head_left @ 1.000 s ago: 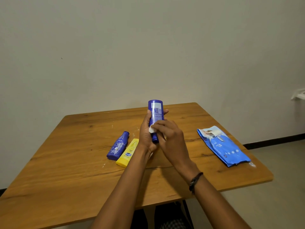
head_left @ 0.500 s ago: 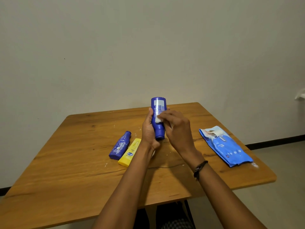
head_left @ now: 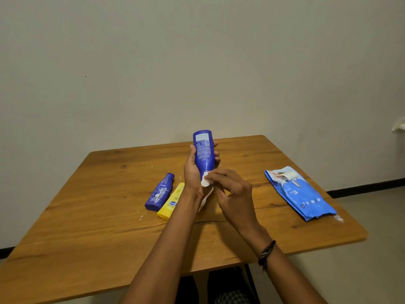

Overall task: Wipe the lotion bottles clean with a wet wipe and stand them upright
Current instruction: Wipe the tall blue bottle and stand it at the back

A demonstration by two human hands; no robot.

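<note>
1. The left hand (head_left: 192, 172) is gripping the big blue bottle (head_left: 204, 152) above the worktop (head_left: 87, 238), narrow end down.
2. The right hand (head_left: 234, 194) is pinching a white wipe (head_left: 205, 182) against that end.
3. A small blue bottle (head_left: 160, 193) and a yellow tube (head_left: 172, 201) are lying side by side.
4. The wipe pack (head_left: 300, 196) is lying to the right, flap peeled back.

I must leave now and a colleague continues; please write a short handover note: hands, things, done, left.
Left hand grips the big blue bottle above the table, base end up.
Right hand pinches the wet wipe against its lower part.
Small blue bottle and yellow tube lie flat together, left of the hands; wipe pack at right.
Done: none stands upright yet.
Left: finish this bottle, see to the others, stand all three.
</note>
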